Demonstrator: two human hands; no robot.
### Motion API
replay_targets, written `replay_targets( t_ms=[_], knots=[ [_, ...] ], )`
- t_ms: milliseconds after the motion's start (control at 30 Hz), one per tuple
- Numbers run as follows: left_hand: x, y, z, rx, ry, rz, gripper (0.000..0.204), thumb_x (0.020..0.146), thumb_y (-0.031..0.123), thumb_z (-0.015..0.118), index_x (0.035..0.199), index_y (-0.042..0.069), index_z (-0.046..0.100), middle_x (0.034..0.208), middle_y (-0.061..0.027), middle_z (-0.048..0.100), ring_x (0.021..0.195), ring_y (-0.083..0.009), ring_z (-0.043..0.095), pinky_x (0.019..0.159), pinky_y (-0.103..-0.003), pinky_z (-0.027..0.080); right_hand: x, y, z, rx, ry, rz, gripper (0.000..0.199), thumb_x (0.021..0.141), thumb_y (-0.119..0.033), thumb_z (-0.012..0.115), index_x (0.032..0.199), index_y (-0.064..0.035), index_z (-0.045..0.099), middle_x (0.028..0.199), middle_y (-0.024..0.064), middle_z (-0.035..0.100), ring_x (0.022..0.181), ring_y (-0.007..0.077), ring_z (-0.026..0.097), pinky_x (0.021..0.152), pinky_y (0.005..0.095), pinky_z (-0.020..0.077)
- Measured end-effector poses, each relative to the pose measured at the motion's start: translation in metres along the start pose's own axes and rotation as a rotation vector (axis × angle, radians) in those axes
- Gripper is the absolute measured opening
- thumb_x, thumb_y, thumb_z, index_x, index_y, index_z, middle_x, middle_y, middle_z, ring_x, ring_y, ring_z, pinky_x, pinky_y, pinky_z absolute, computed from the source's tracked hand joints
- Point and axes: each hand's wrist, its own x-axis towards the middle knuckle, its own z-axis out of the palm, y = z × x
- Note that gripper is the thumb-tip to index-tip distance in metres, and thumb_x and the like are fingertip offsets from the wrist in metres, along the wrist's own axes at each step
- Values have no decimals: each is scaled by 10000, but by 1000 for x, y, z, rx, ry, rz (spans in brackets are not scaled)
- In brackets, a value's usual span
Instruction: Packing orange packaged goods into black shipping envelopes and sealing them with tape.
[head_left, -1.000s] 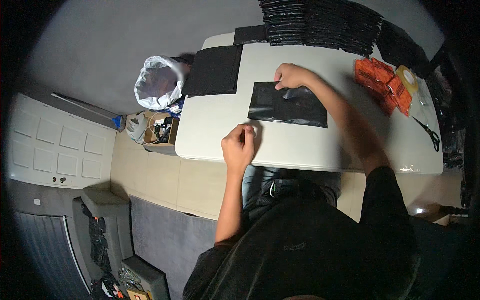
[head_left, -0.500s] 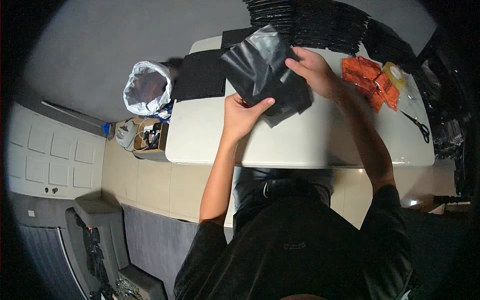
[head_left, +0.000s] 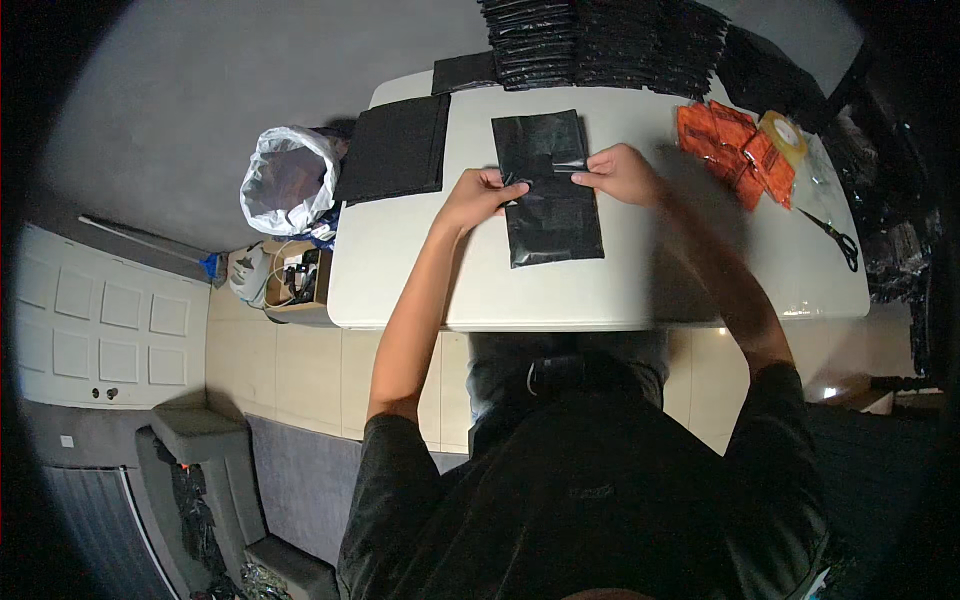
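Observation:
In the middle of the white table a glossy black plastic bag lies lengthwise, its long side pointing away from me. Around its mid-length the film is creased or folded across, with a shiny strip at the right. My left hand pinches the left edge, thumb on top and fingers partly hidden. On the opposite edge, my right hand is closed on the bag between thumb and fingers. Left of the bag rests a flat pile of matte black sheets.
High stacks of black packets line the far edge. Orange packets, a tape roll and scissors lie at the right. Beyond the left end stand a bin with a white liner and a cardboard box.
The black bag was held up, tilted and bent; now it lies straight and flat on the table. Both hands have come down with it and grip its opposite sides.

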Motion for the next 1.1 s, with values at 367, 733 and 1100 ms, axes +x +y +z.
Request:
replay_targets(
  t_ms=[367,733,1100],
  knots=[
    [61,0,-26,-16,-202,59,315,756,39,879,1041,28,745,907,-53,766,746,-82,670,650,-229,524,44,32,-11,416,-148,112,414,841,-243,827,1110,11,642,625,27,600,416,82,494,385,244,382],
    [73,10,-20,-62,-83,61,281,740,25,898,973,2,743,831,-58,753,696,-83,654,653,-239,522,64,30,-12,267,-71,252,266,817,-219,845,936,-13,727,632,12,624,452,87,509,428,272,413],
    [93,-10,-16,238,135,304,293,767,46,887,991,-26,712,752,-18,706,658,-65,611,629,-236,506,70,50,4,102,228,-355,276,851,-237,827,989,-46,684,728,-26,652,535,53,527,471,234,409]
  ],
)
